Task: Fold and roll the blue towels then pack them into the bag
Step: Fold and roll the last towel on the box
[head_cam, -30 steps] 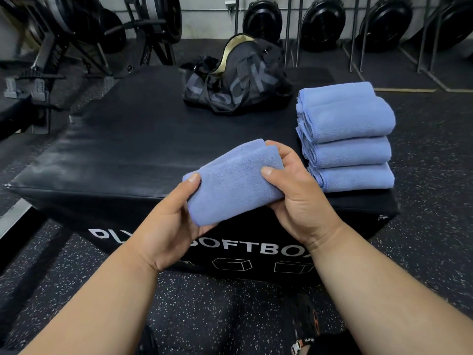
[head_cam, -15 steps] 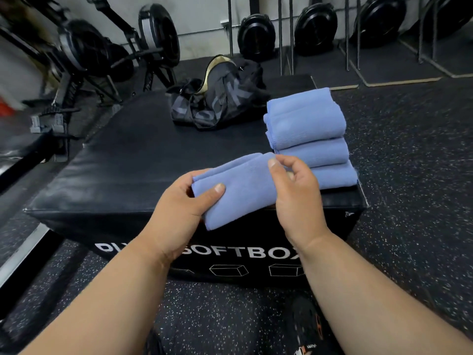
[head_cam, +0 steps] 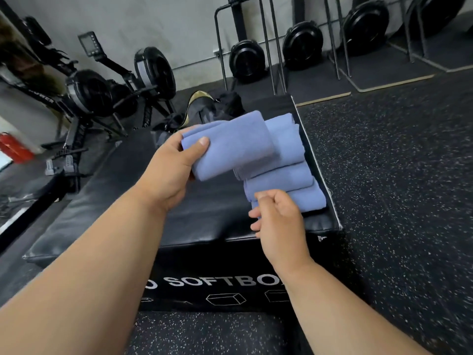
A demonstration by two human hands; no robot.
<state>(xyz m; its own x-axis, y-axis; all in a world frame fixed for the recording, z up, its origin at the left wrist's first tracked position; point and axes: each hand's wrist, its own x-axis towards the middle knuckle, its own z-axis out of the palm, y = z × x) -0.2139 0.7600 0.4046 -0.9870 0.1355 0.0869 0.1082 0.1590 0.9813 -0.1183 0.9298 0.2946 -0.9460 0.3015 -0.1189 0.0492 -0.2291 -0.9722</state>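
Our left hand [head_cam: 171,165] grips a folded towel [head_cam: 230,147] above the box [head_cam: 128,213]; our right hand [head_cam: 279,221] hangs loosely curled, holding nothing, beside the towel stack [head_cam: 291,175].

blue towels, held: 1 [head_cam: 227,146]
blue towels, stacked: 3 in view [head_cam: 284,172]
bags: 1 [head_cam: 217,108]
soft boxes: 1 [head_cam: 204,226]
hands: 2, left [head_cam: 169,170], right [head_cam: 279,219]
fire extinguishers: 1 [head_cam: 14,148]

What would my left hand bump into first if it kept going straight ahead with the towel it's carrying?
Most likely the black bag. The left hand grips the folded towel and points up-frame toward the bag at the soft box's far end. Depth is unclear; the towel stack lies just right of that line.
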